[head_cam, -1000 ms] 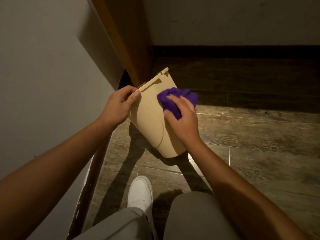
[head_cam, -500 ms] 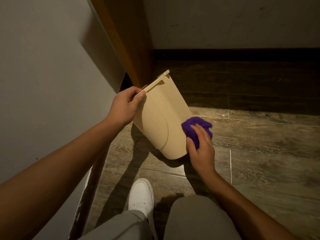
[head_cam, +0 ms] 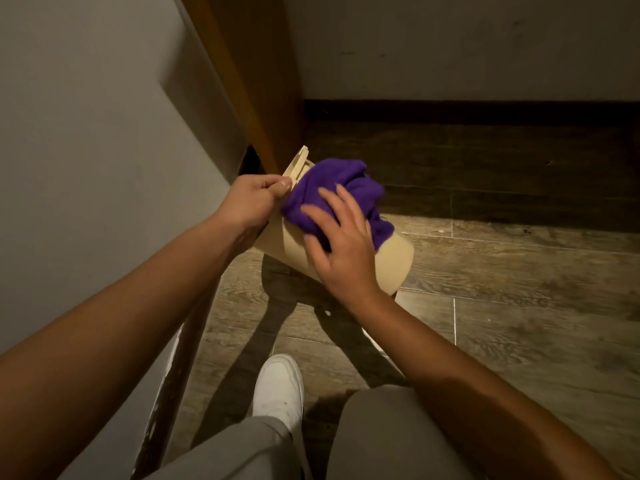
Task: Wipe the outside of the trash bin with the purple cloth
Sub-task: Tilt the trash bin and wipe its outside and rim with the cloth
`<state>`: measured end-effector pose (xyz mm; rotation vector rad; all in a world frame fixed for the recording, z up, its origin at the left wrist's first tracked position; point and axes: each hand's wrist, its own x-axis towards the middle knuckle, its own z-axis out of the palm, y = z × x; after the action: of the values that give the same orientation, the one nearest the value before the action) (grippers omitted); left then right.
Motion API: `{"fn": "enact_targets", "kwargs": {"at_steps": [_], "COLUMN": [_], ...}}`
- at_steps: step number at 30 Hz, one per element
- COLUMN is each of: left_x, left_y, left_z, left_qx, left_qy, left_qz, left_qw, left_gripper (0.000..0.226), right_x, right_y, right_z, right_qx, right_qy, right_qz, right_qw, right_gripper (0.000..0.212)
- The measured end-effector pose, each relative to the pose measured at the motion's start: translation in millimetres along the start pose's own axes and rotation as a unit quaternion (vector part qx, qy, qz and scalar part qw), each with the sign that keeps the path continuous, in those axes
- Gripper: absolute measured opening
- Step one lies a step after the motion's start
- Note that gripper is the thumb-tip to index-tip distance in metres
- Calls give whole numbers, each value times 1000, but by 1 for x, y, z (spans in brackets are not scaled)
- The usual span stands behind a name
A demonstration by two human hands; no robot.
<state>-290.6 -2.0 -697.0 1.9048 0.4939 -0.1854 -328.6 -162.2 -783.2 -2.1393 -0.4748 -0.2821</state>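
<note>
The beige trash bin (head_cam: 393, 263) is held off the floor and tipped over, its base pointing right and toward me. My left hand (head_cam: 251, 200) pinches the bin's rim at the upper left. The purple cloth (head_cam: 332, 188) lies bunched on the upper side of the bin, close to the rim. My right hand (head_cam: 341, 242) presses flat on the cloth with fingers spread, covering its lower part. The bin's opening is hidden behind my hands and the cloth.
A grey wall (head_cam: 86, 150) runs along the left, with a wooden door frame (head_cam: 256, 74) just behind the bin. Dark skirting (head_cam: 467, 110) lines the far wall. My white shoe (head_cam: 278, 389) and grey trouser knees are on the wood-look floor (head_cam: 519, 323) below.
My right hand has carried the cloth from the bin's lower right side up to the top near the rim. The bin has tipped further, its base swinging out to the right.
</note>
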Motion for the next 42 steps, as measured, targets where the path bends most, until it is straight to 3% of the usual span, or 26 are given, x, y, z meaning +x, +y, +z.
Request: {"fn": "enact_targets", "kwargs": {"at_steps": [3, 13, 16, 20, 23, 28, 32, 36, 40, 42], "left_x": [2, 5, 7, 9, 9, 6, 9, 15, 20, 22], "left_y": [-2, -4, -3, 1, 7, 20, 31, 43, 55, 57], "left_z": [-4, -3, -4, -7, -3, 12, 20, 21, 28, 34], "left_qx": [-15, -18, -21, 8, 31, 56, 57, 36, 39, 1], "left_qy": [11, 62, 75, 89, 80, 56, 42, 12, 16, 13], "left_qz": [-31, -47, -51, -38, -21, -14, 8, -4, -20, -40], "left_qw": [999, 997, 996, 995, 996, 997, 997, 999, 999, 999], "left_gripper": [16, 30, 32, 37, 38, 40, 36, 28, 25, 25], "right_x": [-28, -59, -69, -80, -64, -4, 43, 68, 69, 68], "right_y": [29, 79, 101, 129, 115, 42, -1, -24, -34, -34], "right_z": [-5, -32, -44, -62, -69, -68, -72, -70, -59, -50], "right_qx": [-76, -153, -176, -159, -112, -75, -77, 8, 9, -18], "right_qy": [-32, -48, -70, -68, -11, -25, -122, -247, -333, -332], "right_qz": [-55, -55, 9, 169, 176, 113, 126, 190, 241, 262], "right_qw": [995, 986, 982, 970, 978, 990, 981, 950, 912, 906], "right_gripper": [41, 41, 33, 29, 27, 38, 58, 36, 67, 67]}}
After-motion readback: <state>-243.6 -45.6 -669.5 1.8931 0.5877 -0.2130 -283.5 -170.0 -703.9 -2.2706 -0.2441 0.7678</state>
